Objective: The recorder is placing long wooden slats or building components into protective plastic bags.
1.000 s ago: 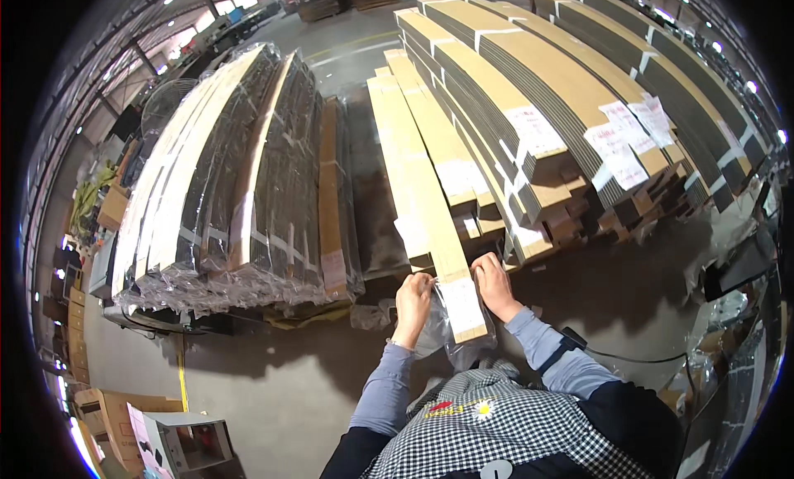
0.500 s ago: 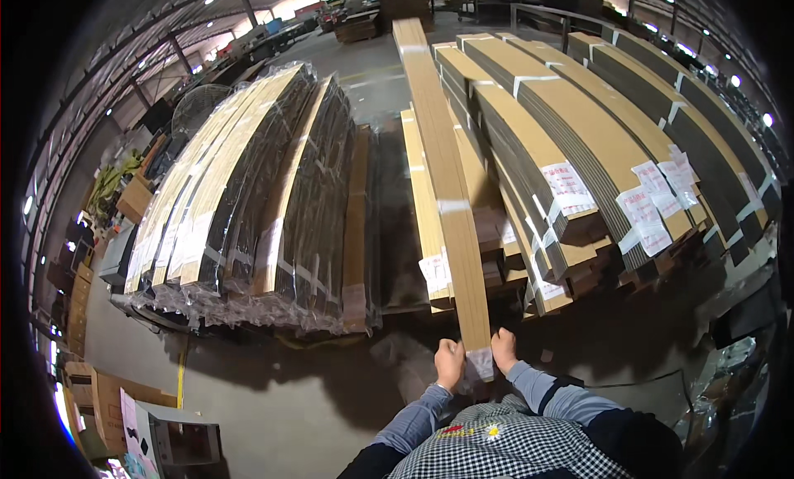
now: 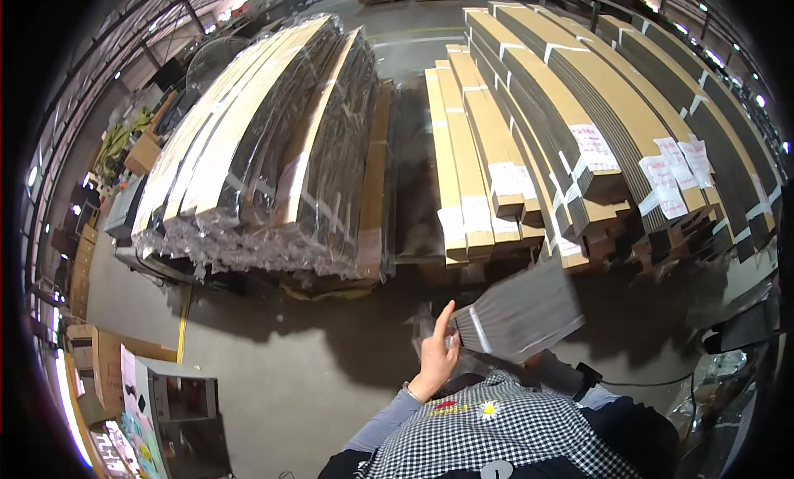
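A grey-black bundle of thin layers with a white strap (image 3: 528, 310) slants across in front of my apron, smeared by motion. My left hand (image 3: 437, 356) is at its left end, beside the strap. The index finger points up, and the other fingers curl in at the bundle's edge. My right hand is hidden behind the bundle; only my right forearm (image 3: 571, 378) shows below it. Crumpled clear plastic film (image 3: 422, 320) seems to lie beside my left hand. Just beyond, long brown cardboard bundles (image 3: 488, 140) lie side by side, with white labels on their near ends.
Tall stacks of strapped cardboard (image 3: 595, 90) fill the right side. On the left, more long bundles (image 3: 248, 148) are wrapped in clear film. A grey cabinet (image 3: 178, 396) stands at the lower left, near a yellow floor line (image 3: 184, 322). Film-wrapped items (image 3: 718, 380) lie at the lower right.
The long brown bundle that both hands gripped at its near end no longer stretches ahead. A grey layered bundle now slants in front of me. The right hand has gone behind it.
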A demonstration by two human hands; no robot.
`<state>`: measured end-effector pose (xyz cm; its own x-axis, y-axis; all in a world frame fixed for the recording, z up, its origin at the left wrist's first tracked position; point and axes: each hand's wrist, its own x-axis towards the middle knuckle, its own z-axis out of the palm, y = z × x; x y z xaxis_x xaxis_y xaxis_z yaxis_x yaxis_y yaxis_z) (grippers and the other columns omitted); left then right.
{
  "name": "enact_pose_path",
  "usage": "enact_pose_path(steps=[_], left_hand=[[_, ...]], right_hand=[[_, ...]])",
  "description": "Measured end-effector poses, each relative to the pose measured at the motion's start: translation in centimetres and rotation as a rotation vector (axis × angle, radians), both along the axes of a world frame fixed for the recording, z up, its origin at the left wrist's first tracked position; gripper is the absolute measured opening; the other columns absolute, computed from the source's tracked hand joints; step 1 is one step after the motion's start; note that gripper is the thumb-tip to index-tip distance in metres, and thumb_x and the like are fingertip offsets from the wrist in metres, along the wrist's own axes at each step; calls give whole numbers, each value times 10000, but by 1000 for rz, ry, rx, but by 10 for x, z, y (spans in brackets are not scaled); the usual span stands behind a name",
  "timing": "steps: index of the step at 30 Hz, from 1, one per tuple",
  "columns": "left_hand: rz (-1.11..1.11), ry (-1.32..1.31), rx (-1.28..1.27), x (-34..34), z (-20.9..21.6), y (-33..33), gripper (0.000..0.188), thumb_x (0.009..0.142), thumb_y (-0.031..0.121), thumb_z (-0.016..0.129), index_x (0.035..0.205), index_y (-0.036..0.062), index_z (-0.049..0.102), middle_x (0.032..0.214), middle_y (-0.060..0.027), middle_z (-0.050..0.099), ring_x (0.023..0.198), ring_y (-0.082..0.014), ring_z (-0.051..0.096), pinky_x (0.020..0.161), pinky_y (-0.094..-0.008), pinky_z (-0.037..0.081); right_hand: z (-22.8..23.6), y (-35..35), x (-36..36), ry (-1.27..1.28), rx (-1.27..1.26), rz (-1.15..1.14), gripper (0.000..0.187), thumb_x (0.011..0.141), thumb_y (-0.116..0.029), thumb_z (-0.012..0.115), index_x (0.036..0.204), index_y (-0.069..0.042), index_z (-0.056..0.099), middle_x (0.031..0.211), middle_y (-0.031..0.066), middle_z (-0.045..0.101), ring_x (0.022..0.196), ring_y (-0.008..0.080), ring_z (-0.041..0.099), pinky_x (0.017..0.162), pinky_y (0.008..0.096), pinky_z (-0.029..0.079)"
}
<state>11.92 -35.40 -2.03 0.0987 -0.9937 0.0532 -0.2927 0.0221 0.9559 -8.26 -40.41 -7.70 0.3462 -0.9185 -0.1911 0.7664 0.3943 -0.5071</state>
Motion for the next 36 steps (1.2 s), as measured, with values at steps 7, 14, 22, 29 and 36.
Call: enact_pose_path(steps=[7, 14, 22, 29, 36], left_hand=[[90, -233, -32, 40, -21, 10, 658, 843, -43, 566, 1448, 195, 462, 742, -246, 612, 622, -388, 626, 591, -405, 489], [-157, -253, -213, 72, 25, 22, 156, 863, 82, 647, 1002, 28, 694, 751, -138, 648, 666, -259, 653, 662, -348, 519], [-206, 507, -63, 89, 108, 61, 371, 925, 170, 639, 629, 41, 456, 598, -30, 516, 578, -125, 511, 527, -282, 380], [-471, 1614, -753, 119, 214, 81, 291, 902, 258, 679, 856, 75, 457, 581, -49, 530, 379, -105, 399, 343, -249, 340], [-79, 478, 35, 178, 74, 11, 179, 806, -14, 610, 963, 20, 687, 957, -64, 684, 906, -139, 619, 832, -272, 471]], right_hand=[[27, 2, 53, 1185, -676, -142, 90, 922, -11, 587, 1005, -5, 551, 707, 37, 619, 627, 60, 570, 576, 242, 449], [54, -6, 82, 744, -404, -173, 65, 973, -21, 552, 1029, -25, 520, 668, -28, 532, 555, 34, 474, 501, 199, 391], [-3, 77, 87, 896, -863, -40, 932, 722, -133, 812, 1482, -38, 281, 1393, 181, 439, 1308, 301, 442, 1090, 414, 373], [-166, 67, 112, 1133, -958, 661, 1082, 709, -188, 837, 1559, -114, 172, 1496, 163, 371, 1389, 340, 363, 1128, 427, 348], [-58, -45, 183, 717, -442, 156, 832, 700, -137, 854, 1394, -18, 411, 1316, 103, 554, 1178, 228, 545, 1011, 344, 443]])
